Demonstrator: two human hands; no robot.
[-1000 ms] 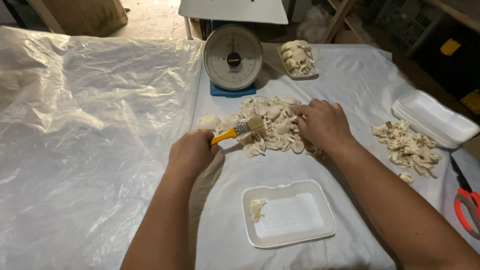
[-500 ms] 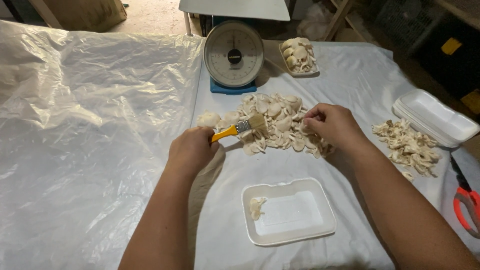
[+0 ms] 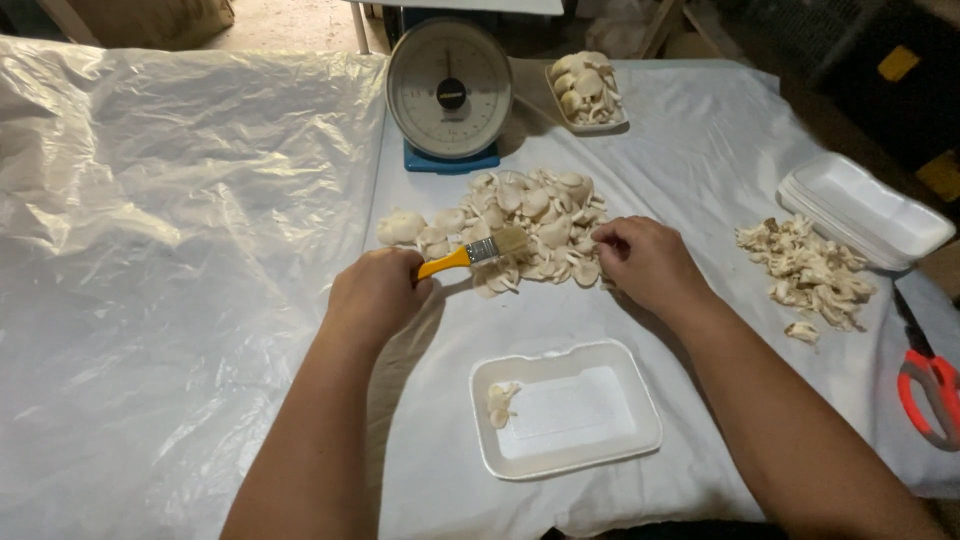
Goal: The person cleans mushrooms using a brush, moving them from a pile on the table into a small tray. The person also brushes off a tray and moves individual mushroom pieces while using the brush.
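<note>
Yellow-handled brush [image 3: 470, 256] with pale bristles; cream-white mushrooms [image 3: 530, 215]; white foam tray [image 3: 566, 410]; white-faced scale [image 3: 450, 85] on a blue base; red-handled scissors [image 3: 928, 388]; table covering [image 3: 700, 160] was plain white.

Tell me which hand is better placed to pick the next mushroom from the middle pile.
Right. The right hand is free and already rests at the edge of the pile of pale oyster mushrooms, while the left hand is closed around the yellow-handled brush.

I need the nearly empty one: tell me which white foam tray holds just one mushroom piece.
The single tray nearest the person, between the forearms. The far tray beside the scale is heaped with mushrooms; the stacked trays at right hold none.
</note>
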